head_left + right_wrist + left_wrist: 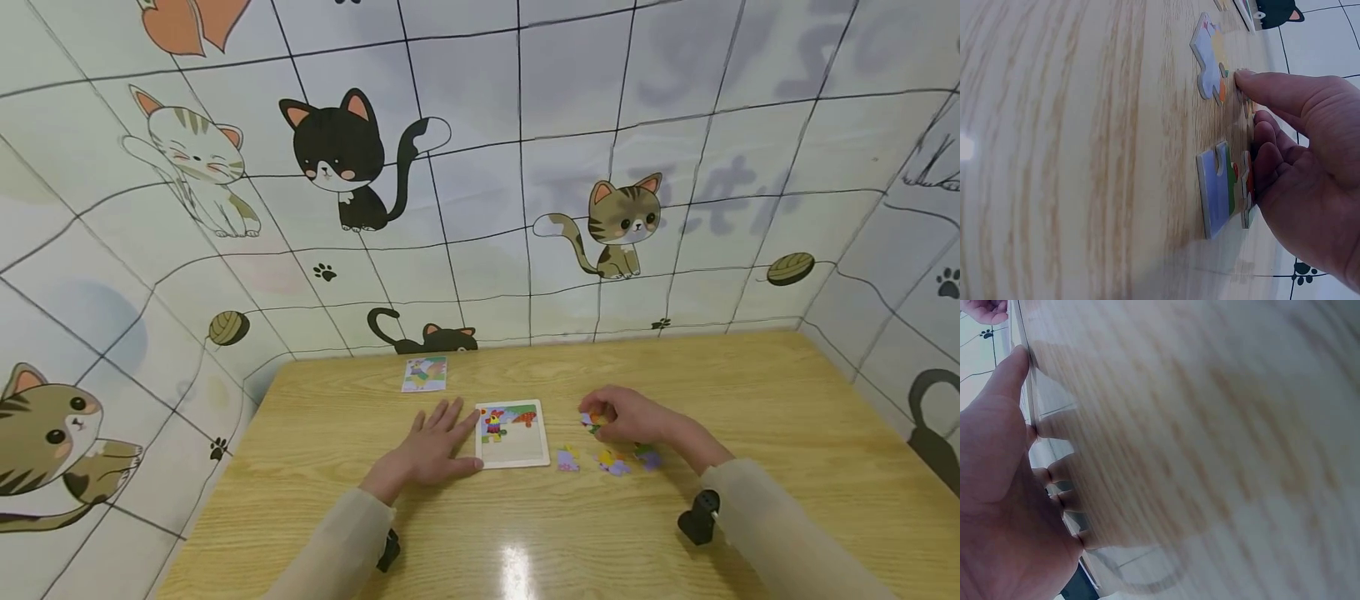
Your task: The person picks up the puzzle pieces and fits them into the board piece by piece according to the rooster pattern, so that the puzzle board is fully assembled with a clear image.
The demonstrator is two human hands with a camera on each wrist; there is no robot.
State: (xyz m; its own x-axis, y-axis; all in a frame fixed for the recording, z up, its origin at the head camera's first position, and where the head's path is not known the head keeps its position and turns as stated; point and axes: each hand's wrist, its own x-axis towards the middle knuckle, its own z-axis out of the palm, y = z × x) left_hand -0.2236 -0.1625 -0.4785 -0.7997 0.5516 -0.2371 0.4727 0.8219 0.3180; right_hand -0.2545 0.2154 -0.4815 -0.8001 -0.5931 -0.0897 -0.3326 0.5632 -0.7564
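Note:
A square puzzle board (517, 454) with a pale rim lies on the table, pieces fitted along its top and upper left, with a rooster picture among them. My left hand (435, 446) rests flat beside it, fingers spread, thumb and fingertip touching its left rim. To the board's right, my right hand (630, 414) pinches a colourful puzzle piece (590, 421) between thumb and fingers, low over the table. Most of that piece is hidden in the right wrist view. Loose pieces lie close by: a lilac one (567, 458), a yellow and lilac one (613, 462), and a green and lilac one (1215, 190).
A square picture card (424, 374) lies near the table's back left edge. The wooden table (450, 542) meets a cat-patterned wall covering (480, 208) at the back. Small black devices (699, 517) are strapped at both wrists.

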